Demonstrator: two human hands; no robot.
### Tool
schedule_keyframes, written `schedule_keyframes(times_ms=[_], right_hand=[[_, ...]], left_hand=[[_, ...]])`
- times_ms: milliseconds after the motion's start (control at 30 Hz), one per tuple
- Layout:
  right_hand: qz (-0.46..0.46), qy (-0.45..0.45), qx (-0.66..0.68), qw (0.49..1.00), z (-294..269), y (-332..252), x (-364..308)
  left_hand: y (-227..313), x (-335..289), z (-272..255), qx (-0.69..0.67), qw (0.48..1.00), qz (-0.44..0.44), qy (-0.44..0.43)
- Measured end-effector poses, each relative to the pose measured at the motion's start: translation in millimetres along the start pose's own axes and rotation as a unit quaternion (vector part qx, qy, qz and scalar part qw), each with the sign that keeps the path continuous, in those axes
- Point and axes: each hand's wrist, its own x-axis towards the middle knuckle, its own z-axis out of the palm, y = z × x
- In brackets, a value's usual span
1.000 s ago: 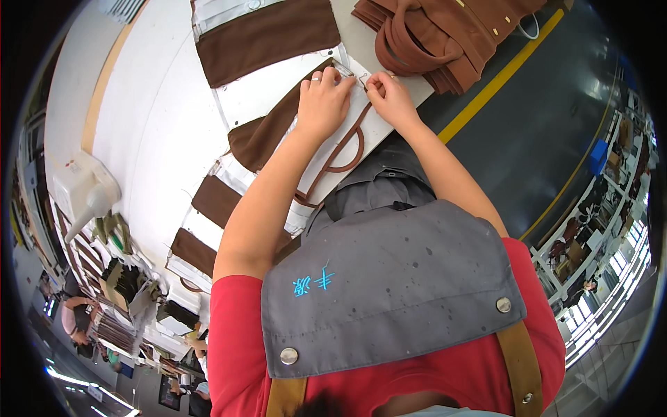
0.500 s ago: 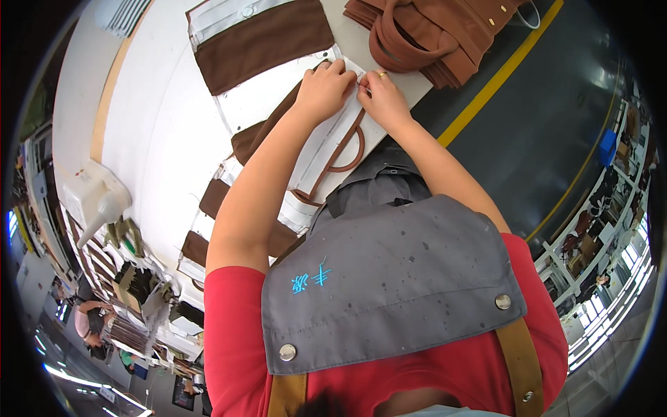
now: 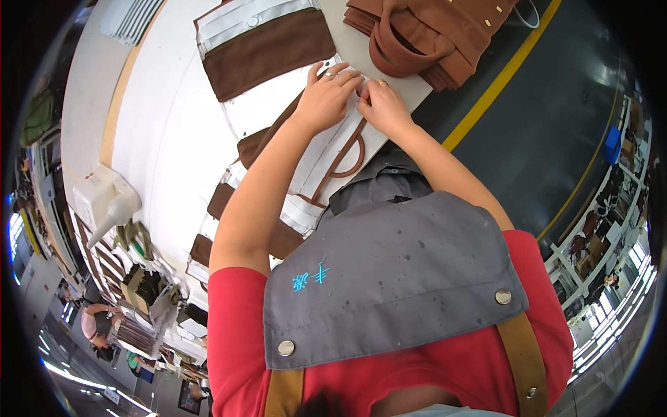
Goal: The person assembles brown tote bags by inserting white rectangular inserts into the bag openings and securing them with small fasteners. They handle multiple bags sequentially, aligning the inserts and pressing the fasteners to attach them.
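Observation:
A white bag panel [image 3: 321, 154] with a brown strip along one edge and a brown looped handle [image 3: 361, 154] lies at the table's near right edge. My left hand [image 3: 329, 99] rests over the panel's far end, its fingers stretched out and apart. Close beside it, my right hand [image 3: 384, 108] is closed in a pinch at the panel's right corner. A small dark bit shows by those fingertips, too small to name. Under my left forearm and beyond it lie brown-and-white bag pieces, among them a large dark brown panel [image 3: 271, 59].
Finished-looking brown bags [image 3: 424, 42] are stacked at the table's far right corner. A white machine part [image 3: 105, 201] stands on the white table [image 3: 170, 132] at left. Right of the table runs a dark floor with a yellow line [image 3: 500, 80]. Shelves [image 3: 577, 257] line the far right.
My left fingers have stretched out and spread over the panel's far end. My right hand keeps its pinch. The whole view has shifted slightly.

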Motion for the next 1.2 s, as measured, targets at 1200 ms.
schedule_keyframes(times_ms=[1200], right_hand=[[-0.503,0.208,0.084,0.835,-112.8,-179.2,49.9]], left_hand=[[15.7,-46.6,-228.4,-0.461,0.766,-0.438,0.097]])
